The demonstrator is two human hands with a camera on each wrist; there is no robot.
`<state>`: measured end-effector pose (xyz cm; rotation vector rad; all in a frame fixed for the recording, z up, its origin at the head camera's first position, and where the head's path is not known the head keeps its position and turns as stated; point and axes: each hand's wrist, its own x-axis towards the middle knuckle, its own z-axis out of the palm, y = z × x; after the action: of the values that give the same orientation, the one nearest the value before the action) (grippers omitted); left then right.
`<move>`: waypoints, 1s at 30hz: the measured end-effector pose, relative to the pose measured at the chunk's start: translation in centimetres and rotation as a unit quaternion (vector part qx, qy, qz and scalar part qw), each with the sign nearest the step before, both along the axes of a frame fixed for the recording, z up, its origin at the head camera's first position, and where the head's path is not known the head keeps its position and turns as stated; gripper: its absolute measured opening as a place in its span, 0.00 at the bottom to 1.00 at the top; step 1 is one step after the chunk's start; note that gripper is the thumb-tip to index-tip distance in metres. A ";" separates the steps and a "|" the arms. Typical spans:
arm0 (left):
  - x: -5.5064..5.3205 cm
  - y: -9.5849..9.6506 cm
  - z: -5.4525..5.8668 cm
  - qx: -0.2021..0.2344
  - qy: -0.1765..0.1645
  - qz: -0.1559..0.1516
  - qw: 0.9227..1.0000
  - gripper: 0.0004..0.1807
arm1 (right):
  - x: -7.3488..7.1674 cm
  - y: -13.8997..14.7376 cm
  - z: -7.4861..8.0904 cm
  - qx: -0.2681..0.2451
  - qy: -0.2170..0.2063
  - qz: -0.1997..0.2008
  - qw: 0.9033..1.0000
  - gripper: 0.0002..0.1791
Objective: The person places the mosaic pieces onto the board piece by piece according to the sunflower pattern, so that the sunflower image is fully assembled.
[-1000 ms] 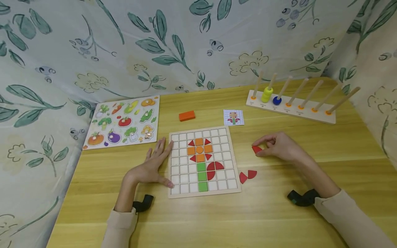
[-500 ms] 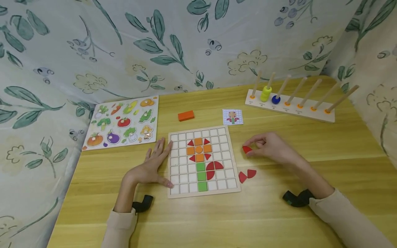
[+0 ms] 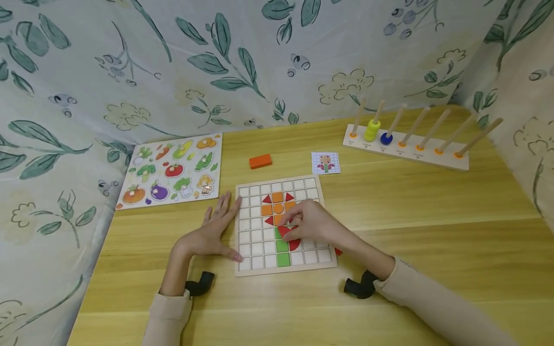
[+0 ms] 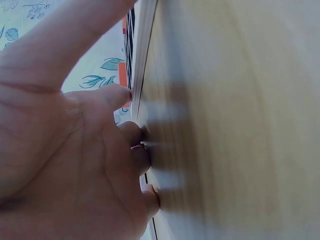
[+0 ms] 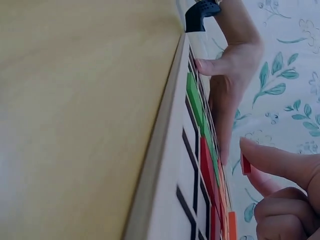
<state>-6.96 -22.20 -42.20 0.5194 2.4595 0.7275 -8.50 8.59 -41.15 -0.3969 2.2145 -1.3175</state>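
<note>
In the head view my right hand (image 3: 315, 222) pinches a red quarter-circle piece (image 3: 283, 231) between thumb and fingers, over the green column of a wooden grid board (image 3: 259, 274). The right wrist view shows the piece (image 5: 245, 164) raised off the board surface. My left hand (image 3: 210, 235) is spread along the board's left edge, with thumb and index finger touching the frame. On the board lie orange squares (image 3: 267, 210), an orange disc (image 3: 278, 208), small red triangles (image 3: 267, 198) and green squares (image 3: 283, 260). Another red quarter circle (image 3: 295, 245) is partly hidden under my right hand.
A loose red piece (image 3: 338, 252) peeks out beside the board's right edge, under my forearm. Behind the board are an orange block (image 3: 260, 161) and a pattern card (image 3: 326, 163). A vegetable puzzle (image 3: 173, 182) lies at left; a peg stand (image 3: 404, 151) stands back right.
My right hand has carried the red quarter circle leftward from the table right of the board to over the green column. My left hand has stayed in place.
</note>
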 end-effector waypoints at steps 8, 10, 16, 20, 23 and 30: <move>0.0 0.0 0.0 -0.003 0.002 -0.001 1.000 0.78 | -0.1 -3.6 -1.0 0.047 0.056 0.004 0.997 0.11; 0.0 0.0 0.0 -0.004 0.004 -0.002 1.000 0.78 | -0.1 -3.9 -0.9 0.052 0.062 0.009 0.997 0.11; -0.1 0.1 -0.1 -0.007 0.008 -0.005 1.000 0.78 | 0.0 -3.7 -0.8 0.048 0.055 0.012 0.997 0.11; -0.2 0.1 0.0 -0.007 0.010 -0.003 1.000 0.79 | 0.1 -3.4 -0.9 0.036 0.056 0.012 0.998 0.11; -0.2 0.0 0.0 -0.005 0.010 -0.002 1.000 0.79 | 0.2 -3.4 -1.0 0.033 0.061 0.012 0.998 0.10; -0.1 -0.1 -0.2 -0.007 0.006 -0.002 1.000 0.78 | 0.3 -3.9 -1.2 0.037 0.072 0.008 0.997 0.10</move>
<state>-7.09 -22.31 -42.41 0.5252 2.4727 0.7077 -8.18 4.73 -42.34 -0.4938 2.3657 -1.2302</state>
